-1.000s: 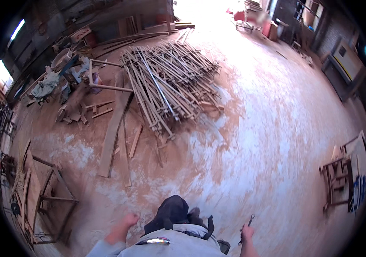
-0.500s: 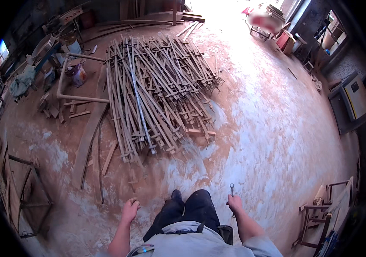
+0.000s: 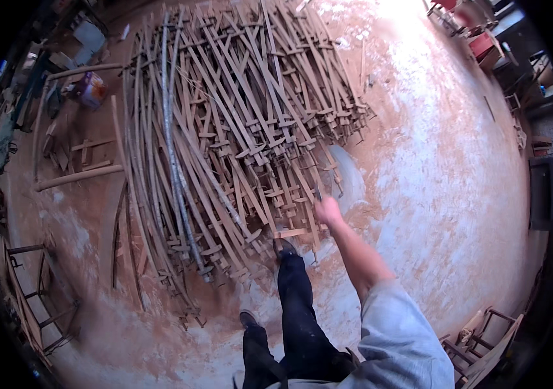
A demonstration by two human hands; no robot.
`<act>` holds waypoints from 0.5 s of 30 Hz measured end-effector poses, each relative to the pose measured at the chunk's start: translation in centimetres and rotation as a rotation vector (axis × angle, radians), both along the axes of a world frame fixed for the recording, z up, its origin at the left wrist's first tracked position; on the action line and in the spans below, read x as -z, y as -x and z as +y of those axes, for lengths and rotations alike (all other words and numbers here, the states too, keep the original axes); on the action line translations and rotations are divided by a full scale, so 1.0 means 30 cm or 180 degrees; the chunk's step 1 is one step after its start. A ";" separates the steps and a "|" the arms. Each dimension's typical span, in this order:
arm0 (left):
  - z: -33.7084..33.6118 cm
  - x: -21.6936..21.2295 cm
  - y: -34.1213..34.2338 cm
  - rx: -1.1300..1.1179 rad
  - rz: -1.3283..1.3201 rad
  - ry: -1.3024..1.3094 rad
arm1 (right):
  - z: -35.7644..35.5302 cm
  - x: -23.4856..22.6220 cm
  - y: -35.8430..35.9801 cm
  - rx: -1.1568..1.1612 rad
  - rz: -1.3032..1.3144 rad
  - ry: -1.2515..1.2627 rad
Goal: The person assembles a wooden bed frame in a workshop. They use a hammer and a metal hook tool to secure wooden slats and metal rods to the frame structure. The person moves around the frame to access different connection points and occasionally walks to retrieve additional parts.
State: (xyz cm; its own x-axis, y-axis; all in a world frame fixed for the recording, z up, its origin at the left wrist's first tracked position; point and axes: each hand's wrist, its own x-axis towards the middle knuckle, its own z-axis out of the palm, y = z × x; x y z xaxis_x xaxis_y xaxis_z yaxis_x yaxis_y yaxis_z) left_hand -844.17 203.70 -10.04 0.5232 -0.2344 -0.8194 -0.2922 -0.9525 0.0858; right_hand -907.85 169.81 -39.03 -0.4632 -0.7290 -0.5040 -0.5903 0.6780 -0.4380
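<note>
My right hand (image 3: 329, 212) is closed around a wrench, held out in front at the near right edge of a big pile. Only a short grey length of the wrench (image 3: 318, 190) shows above my fist; the rest is hidden. Beneath and beyond it lies the pile of long wooden bars with short crosspieces (image 3: 224, 123), which look like bar clamps. Whether my hand touches any of them I cannot tell. One pale metal-looking bar (image 3: 171, 136) runs along the pile's left part. My left hand is out of view.
My front foot (image 3: 283, 247) is beside a loose wood block (image 3: 291, 233) at the pile's near edge. A pale bent-pole frame (image 3: 82, 177) and a colourful plastic bag (image 3: 90, 89) lie left. A dark frame (image 3: 43, 292) stands near left, a wooden rack (image 3: 483, 340) near right.
I have stepped forward, and the pile is now close beneath me. My right arm has reached forward and inward with the wrench. My left hand has gone out of view.
</note>
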 end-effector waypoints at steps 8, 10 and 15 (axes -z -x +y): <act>-0.080 0.046 0.230 -0.0996 -0.0098 -0.0420 | -0.698 0.229 0.190 -0.0026 -0.0116 0.0278; -0.089 0.076 0.254 -0.1127 -0.0093 -0.0465 | -0.763 0.314 0.202 0.0020 -0.0083 0.0180; -0.081 0.110 0.297 -0.1348 -0.0132 -0.0544 | -0.857 0.396 0.195 -0.0249 0.0212 -0.0361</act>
State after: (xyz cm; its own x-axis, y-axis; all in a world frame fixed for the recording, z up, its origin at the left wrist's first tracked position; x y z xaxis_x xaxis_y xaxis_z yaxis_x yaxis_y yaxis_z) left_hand -853.08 201.26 -13.34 0.5769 0.1438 -0.8041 0.1259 -0.9883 -0.0864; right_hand -913.70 144.10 -50.90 -0.4425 -0.7043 -0.5552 -0.6684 0.6717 -0.3194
